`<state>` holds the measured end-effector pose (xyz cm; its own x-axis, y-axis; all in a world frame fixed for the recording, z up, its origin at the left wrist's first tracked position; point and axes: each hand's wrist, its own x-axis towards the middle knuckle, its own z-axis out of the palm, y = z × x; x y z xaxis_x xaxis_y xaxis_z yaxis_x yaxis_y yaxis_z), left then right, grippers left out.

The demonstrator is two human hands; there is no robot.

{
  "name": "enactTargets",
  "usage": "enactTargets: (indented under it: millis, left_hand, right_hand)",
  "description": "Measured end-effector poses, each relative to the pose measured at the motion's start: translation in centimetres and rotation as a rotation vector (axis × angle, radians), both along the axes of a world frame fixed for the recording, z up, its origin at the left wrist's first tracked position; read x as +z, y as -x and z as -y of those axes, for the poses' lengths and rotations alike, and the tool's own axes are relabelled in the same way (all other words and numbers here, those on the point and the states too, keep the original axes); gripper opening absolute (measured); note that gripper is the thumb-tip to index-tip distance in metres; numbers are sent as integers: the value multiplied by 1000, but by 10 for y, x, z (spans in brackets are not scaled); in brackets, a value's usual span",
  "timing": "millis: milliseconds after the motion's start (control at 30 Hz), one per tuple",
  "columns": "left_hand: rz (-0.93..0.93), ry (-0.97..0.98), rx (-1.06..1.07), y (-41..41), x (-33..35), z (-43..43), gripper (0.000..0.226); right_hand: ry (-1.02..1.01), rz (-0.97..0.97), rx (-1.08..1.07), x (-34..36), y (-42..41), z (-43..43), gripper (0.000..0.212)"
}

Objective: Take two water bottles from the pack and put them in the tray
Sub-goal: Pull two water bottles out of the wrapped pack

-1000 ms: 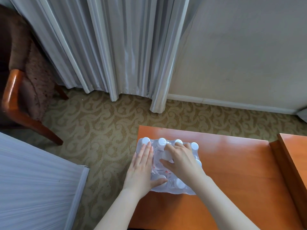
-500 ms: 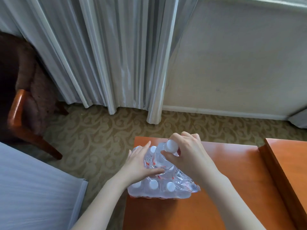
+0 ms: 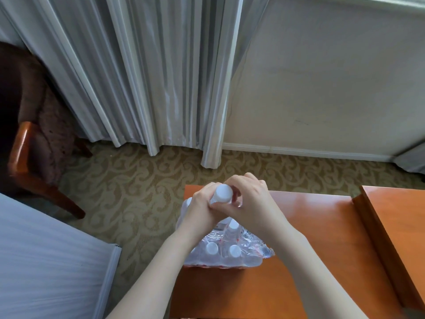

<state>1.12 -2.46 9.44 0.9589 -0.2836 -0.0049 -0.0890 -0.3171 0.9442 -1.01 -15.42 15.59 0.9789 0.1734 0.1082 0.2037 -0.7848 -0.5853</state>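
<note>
Both hands, left and right, clamped round bottle neck above pack. Risk: torn wrap snagging, dragging pack off tabletop edge; slipping from grip.

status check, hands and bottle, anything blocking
Left hand and right hand both closed on one bottle, raised above the pack. Tray not in view. Nothing blocking on the table.
</note>
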Motion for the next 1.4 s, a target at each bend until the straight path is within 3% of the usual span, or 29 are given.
enactTargets:
  millis: [67, 133, 300, 467, 767, 933, 1033, 1233, 1400]
  left_hand:
    - [-22, 61, 80, -3, -2, -6, 11]
    - [-39, 128, 139, -6, -4, -14, 16]
    - [-33, 118, 199, -15, -7, -28, 10]
    - [-41, 127, 207, -24, -8, -33, 11]
    - [-56, 166, 204, -30, -12, -40, 8]
    - [-48, 168, 194, -27, -12, -38, 12]
    - [-40, 166, 186, -27, -11, -35, 14]
    - [-27, 135, 156, -27, -9, -29, 16]
    - [8, 108, 127, -28, 3, -24, 11]
  right_hand:
    - [-283, 38, -137, -2, 4, 13, 29]
    - [-363, 98, -266, -14, 6, 33, 24]
    - [-29, -274, -193, -88, 9, 49, 24]
    - [582, -311, -19, -153, -1, 39, 33]
    - [679, -288, -117, -191, -9, 28, 37]
    - [539, -280, -237, -191, -7, 26, 24]
    - [399, -250, -296, -190, -4, 27, 28]
    - [-37, -199, -401, -153, 5, 34, 30]
    - [-490, -132, -324, -80, 5, 42, 28]
